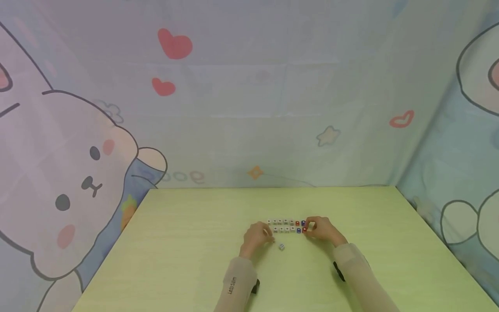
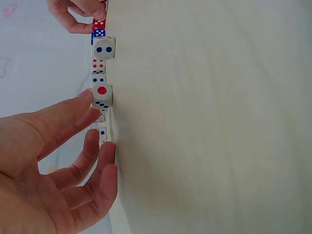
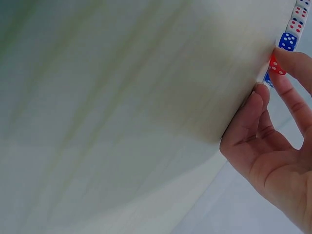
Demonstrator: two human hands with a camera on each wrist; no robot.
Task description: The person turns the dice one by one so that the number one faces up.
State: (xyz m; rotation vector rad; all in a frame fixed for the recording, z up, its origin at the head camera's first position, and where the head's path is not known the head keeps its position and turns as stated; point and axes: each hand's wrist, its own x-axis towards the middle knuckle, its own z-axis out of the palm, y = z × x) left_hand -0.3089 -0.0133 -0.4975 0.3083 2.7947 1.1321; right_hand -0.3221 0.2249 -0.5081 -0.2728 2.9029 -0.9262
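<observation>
In the head view, two rows of small dice run side by side, several white dice (image 1: 286, 230) on the left and red and blue ones on the right. My left hand (image 1: 256, 236) is at the left end of the nearer row. Its thumb and forefinger pinch a white die (image 2: 102, 95) with a red dot, low over the table. My right hand (image 1: 322, 229) is at the right end, thumb and forefinger gripping a red die (image 3: 277, 65) beside a blue die (image 3: 287, 42). A loose white die (image 1: 281, 247) lies in front of the rows, near the left fingertips.
The dice stand on a pale yellow-green table (image 1: 187, 251). Behind it hangs a cloth backdrop (image 1: 249, 108) printed with hearts and cartoon animals, which also comes down along both sides.
</observation>
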